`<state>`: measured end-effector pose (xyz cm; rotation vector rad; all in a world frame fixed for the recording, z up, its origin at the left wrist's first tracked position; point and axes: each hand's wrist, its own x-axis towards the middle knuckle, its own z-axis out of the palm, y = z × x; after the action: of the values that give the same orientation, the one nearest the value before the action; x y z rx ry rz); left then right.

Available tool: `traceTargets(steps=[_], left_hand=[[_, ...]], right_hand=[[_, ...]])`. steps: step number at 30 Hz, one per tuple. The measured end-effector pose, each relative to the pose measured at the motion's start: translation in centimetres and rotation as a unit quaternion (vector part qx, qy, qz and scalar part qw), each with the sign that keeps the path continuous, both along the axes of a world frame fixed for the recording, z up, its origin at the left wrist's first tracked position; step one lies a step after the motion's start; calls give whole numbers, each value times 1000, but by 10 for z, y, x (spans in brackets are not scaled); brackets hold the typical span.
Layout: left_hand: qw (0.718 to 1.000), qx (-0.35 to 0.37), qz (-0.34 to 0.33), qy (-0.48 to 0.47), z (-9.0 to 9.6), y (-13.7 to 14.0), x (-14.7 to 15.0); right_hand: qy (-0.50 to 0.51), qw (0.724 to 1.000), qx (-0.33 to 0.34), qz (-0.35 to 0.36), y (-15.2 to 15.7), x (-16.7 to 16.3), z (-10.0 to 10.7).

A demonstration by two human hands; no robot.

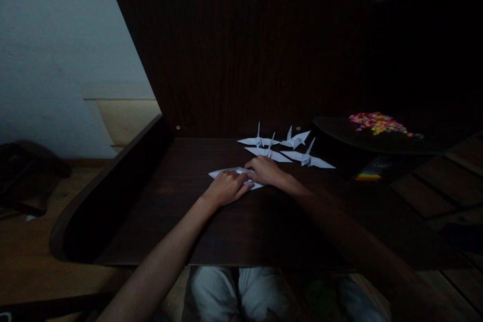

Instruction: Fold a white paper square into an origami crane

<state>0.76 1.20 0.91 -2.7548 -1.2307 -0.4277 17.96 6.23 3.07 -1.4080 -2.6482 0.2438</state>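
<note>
A folded piece of white paper (218, 173) lies on the dark desk, its pointed left end sticking out past my fingers. My left hand (227, 187) presses down on the paper's near middle, fingers together and thumb toward the right. Against its fingertips, my right hand (264, 170) bends its fingers onto the paper's far right part. Most of the paper's middle is hidden under both hands. Just beyond them stand several white origami cranes, among them a front right crane (307, 159) and a crane partly behind my right hand (268, 152).
The dark wooden desk (151, 201) has a raised side panel (109, 186) at left and a tall back panel (241, 50). On a rounded shelf (332, 128) at right sits a pile of small colourful pieces (379, 123). Beneath it is a yellow-orange item (369, 176).
</note>
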Motion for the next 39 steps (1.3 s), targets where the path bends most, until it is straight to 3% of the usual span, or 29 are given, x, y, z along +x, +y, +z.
traceTargets(steps=[8,11,15,20,26,34,39], left_hand=[[1000,1,2,-4,-3,0,-2],[1000,-10,4,-27,-5,2,-5],[998,-24,0,-52,-7,5,-9],[998,-21,-18,-60,-11,6,-10],[998,0,-21,-57,-16,5,-10],[998,31,-31,-39,-21,7,-10],[998,53,-41,-8,-21,7,-9]], right_hand=[[-11,1000,6,17,-1,0,2],[69,996,-32,54,1,10,3],[208,968,-78,114,3,28,0],[199,958,-120,169,-3,44,-9],[194,960,-116,168,-4,50,-21],[210,957,-134,147,-7,64,-15],[229,957,-116,138,-8,73,-23]])
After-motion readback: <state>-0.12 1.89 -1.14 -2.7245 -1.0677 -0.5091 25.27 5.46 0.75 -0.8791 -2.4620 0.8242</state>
